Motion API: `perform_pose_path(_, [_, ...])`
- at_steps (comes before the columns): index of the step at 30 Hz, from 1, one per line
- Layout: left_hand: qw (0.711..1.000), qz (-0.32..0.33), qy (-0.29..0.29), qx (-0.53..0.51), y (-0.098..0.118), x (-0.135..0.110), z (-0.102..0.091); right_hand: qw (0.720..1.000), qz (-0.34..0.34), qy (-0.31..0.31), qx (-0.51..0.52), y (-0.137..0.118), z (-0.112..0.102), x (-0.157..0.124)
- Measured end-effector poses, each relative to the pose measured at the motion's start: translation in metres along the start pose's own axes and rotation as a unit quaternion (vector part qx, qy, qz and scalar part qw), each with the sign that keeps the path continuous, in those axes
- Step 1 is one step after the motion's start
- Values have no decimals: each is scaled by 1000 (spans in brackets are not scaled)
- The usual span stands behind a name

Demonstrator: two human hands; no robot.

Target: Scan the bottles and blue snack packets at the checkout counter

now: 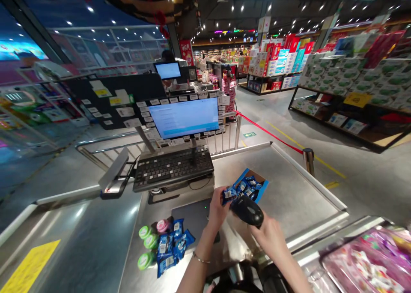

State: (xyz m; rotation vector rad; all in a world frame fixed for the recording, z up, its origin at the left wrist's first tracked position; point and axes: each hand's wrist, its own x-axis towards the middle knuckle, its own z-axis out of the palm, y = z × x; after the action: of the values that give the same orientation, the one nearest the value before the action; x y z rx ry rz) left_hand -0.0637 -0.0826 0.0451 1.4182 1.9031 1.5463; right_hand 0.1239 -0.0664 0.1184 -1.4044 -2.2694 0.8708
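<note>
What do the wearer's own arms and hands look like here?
The left hand and right hand are ungloved, with no sleeves showing on the forearms. A thin, metallic-looking bracelet circles the left forearm.

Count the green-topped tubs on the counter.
3. The rear tub, the middle tub just in front of it, and the nearest tub, all left of the loose blue packets. More may be hidden behind those.

Smooth plastic scanner (248, 210), glossy plastic packets (165, 244), cardboard box (263, 191); shiny metal counter (289, 186)
</note>
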Motion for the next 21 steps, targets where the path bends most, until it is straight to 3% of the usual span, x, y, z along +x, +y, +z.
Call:
perform_pose_path(13, [999,-4,4,38,-4,-35,-45,1000,-24,6,20,-21,25,-21])
perform_pose_path(21, [987,-71,70,126,-31,-63,-79,998,-48,-46,-3,-29,52,-22])
